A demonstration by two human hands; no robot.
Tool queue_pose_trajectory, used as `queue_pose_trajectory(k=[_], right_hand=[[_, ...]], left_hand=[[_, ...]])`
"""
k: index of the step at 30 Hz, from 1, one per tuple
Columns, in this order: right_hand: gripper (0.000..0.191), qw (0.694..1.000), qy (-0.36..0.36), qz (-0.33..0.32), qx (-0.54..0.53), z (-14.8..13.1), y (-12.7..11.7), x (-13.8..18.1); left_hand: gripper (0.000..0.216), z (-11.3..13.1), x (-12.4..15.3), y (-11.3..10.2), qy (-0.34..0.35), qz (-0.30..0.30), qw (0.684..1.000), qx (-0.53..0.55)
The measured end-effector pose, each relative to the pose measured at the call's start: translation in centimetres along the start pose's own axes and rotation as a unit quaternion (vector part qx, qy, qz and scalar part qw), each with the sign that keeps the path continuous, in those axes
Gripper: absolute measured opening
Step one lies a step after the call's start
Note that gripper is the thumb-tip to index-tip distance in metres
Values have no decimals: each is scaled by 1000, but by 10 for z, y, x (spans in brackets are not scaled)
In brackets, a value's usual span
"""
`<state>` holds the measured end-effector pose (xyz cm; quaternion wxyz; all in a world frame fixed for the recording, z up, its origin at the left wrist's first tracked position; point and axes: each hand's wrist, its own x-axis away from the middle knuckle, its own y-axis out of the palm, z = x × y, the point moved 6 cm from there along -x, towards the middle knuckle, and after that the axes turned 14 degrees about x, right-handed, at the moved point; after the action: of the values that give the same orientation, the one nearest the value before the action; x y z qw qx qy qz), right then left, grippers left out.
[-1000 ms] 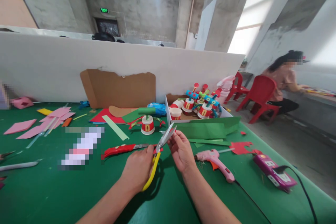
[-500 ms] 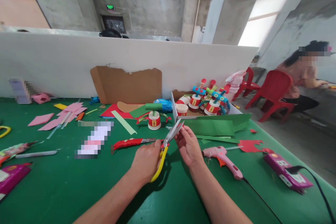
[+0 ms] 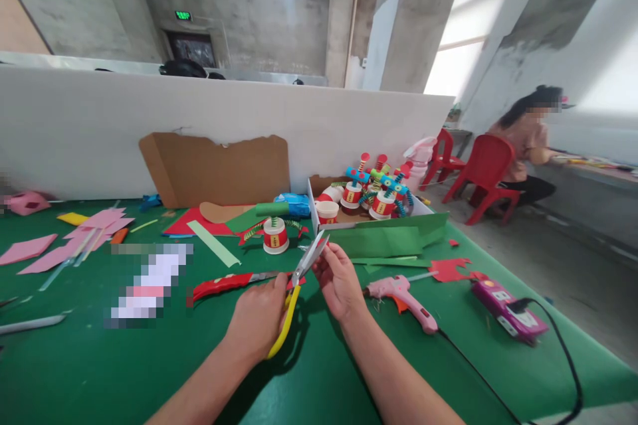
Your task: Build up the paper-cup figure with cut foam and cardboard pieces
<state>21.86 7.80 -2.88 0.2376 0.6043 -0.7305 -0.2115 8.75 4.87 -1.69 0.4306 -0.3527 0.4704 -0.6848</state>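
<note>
My left hand (image 3: 258, 313) is wrapped round the yellow handles of a pair of scissors (image 3: 283, 332), whose blades are slightly apart and point up and to the right. Between the fingertips of my right hand (image 3: 341, 284) is a small piece of red paper (image 3: 327, 246), mostly hidden, right at the blade tips. A red-handled utility knife (image 3: 222, 286) lies behind my left hand. Beyond the scissors stands a paper-cup figure (image 3: 276, 237) with a red band, folded green arms and a green roll on top.
A pink glue gun (image 3: 406, 299) and a purple power box (image 3: 508, 312) with a black cord lie to the right. Green paper (image 3: 383, 242) lies before a box (image 3: 314, 209) of cup figures. Pink paper (image 3: 94, 229) is at left. A person (image 3: 528, 136) sits beyond the table.
The view has turned a little to the right, so everything appears shifted left. My hands keep the scissors and red paper in nearly the same pose.
</note>
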Motion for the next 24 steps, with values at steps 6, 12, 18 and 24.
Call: queue_pose_trajectory(k=[6,12,18,24], right_hand=[[30,1000,13,-2,-11,0,1,0],[32,1000,21,0,-21,2,0,-1],[29,1000,19,-6,-14,3,-2,-2],[28,1000,20,-3,-9,4,-2,-2]], left_hand=[[24,2,0,-2,-4,3,1000,2],[25,2,1,-3,-4,-3,1000,4],[24,2,2,-3,-6,-9,1000,9],[25,2,1,-4,-7,-12,1000,9]])
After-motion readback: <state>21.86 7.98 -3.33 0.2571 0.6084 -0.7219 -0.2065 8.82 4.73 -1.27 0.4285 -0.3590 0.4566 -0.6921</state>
